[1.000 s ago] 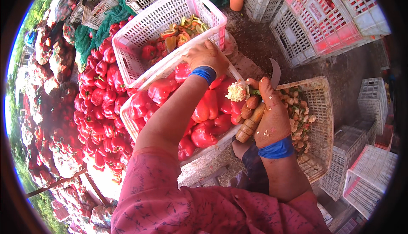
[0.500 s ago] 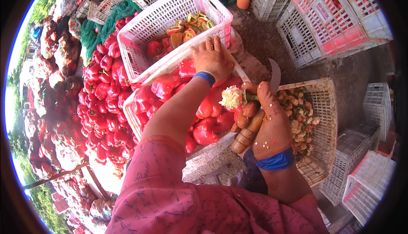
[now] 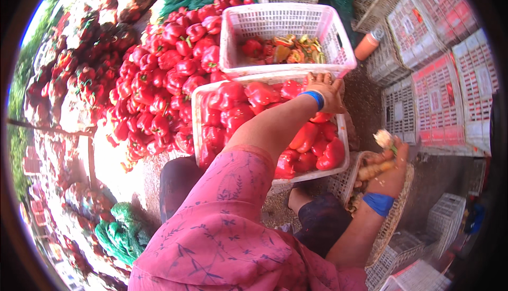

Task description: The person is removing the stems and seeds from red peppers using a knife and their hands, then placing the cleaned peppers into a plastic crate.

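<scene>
My left hand [image 3: 325, 92], in an orange-tan glove with a blue band at the wrist, lies with fingers spread on the far right corner of a white crate [image 3: 197, 112]. Red bell peppers [image 3: 304, 136], cored and shiny, fill that crate. At the right, my gloved right hand [image 3: 390, 179] is closed round the wooden handle of a knife [image 3: 374, 171]. The same hand pinches a pale, seedy pepper core [image 3: 384, 139] between thumb and fingers. The knife's blade is hard to make out. Below this hand is a basket [image 3: 405, 198], largely hidden by my arm.
Beyond the crate stands a pink-white crate [image 3: 227, 53] holding pepper pieces [image 3: 296, 50]. Whole red peppers [image 3: 159, 95] are heaped at the left. Stacked crates [image 3: 436, 92] and an orange bottle [image 3: 368, 45] stand at the right. Green netting [image 3: 124, 233] lies lower left.
The view has shifted, showing more of the left side. My right hand has moved right, away from the pepper crate, with the knife and core. My left hand remains at the crate's corner.
</scene>
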`<state>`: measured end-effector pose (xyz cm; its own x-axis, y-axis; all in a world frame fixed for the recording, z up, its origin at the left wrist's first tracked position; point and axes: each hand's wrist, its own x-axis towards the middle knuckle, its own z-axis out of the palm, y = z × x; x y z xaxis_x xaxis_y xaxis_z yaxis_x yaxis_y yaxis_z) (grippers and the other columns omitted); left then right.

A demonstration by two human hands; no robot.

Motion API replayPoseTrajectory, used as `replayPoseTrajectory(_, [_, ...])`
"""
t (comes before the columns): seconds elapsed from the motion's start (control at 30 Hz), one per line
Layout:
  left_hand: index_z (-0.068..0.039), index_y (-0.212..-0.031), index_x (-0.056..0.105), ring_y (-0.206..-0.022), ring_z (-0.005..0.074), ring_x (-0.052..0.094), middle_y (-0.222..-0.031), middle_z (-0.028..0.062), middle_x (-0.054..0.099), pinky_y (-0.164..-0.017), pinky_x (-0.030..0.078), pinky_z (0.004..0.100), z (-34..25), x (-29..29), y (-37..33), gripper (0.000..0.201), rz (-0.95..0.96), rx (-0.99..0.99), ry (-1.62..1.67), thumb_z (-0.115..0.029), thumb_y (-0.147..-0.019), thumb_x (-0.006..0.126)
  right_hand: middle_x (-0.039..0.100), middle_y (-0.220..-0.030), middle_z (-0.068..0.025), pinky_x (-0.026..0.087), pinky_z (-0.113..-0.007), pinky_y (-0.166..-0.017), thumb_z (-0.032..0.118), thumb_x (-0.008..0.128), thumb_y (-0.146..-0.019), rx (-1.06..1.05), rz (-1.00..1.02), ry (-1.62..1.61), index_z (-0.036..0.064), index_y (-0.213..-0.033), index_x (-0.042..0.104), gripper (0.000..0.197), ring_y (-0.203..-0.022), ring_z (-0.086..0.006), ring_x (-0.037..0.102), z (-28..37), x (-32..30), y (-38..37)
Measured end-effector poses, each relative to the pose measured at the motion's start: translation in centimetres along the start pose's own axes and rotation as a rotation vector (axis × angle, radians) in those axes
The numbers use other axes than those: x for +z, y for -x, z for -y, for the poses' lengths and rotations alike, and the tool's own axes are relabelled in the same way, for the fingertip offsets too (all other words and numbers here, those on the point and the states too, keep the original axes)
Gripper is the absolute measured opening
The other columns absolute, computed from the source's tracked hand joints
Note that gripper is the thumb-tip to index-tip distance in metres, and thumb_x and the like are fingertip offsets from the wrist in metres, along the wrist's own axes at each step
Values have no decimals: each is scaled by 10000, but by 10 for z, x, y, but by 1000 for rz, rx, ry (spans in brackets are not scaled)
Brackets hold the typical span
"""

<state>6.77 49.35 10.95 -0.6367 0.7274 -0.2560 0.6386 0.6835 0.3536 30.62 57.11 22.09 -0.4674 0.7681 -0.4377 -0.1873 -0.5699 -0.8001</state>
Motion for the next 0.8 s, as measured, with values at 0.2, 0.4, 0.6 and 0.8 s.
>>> replayPoseTrajectory(0.2, [-82, -1358, 574, -1203, 402, 588, -1320, 215, 600, -1026, 472, 481, 60, -43, 71, 700, -372, 138, 335, -511, -828, 736, 545, -686, -58, 329, -394, -361, 448, 723, -923, -115, -377, 612, 79, -1241, 635, 495, -407, -195, 428, 40, -180, -32])
replayPoseTrajectory(0.4, [-61, -1114, 716, -976, 340, 711, -1017, 166, 739, -839, 566, 436, 192, -55, 187, 439, -488, -191, 498, -417, -861, 761, 513, -735, -19, 395, -329, -452, 331, 663, -985, -225, -491, 848, 64, -1389, 566, 494, -516, -130, 459, 15, -194, -30])
replayPoseTrajectory(0.6, [-96, -1011, 732, -916, 286, 725, -932, 119, 751, -821, 556, 400, 349, -5, 284, 383, -620, -780, 488, -454, -874, 724, 455, -579, -22, 391, -282, -456, 452, 700, -910, -343, -121, 662, 130, -705, 516, 423, -453, -132, 457, -42, 25, 23])
replayPoseTrajectory(0.8, [-43, -1329, 603, -1216, 382, 607, -1290, 238, 640, -1036, 481, 440, 470, 30, 347, 742, -919, -1340, 676, -450, -748, 823, 500, -650, 6, 415, -282, -417, 337, 631, -988, 12, 159, 669, 58, -1053, 666, 289, -475, -109, 500, -130, 117, 56])
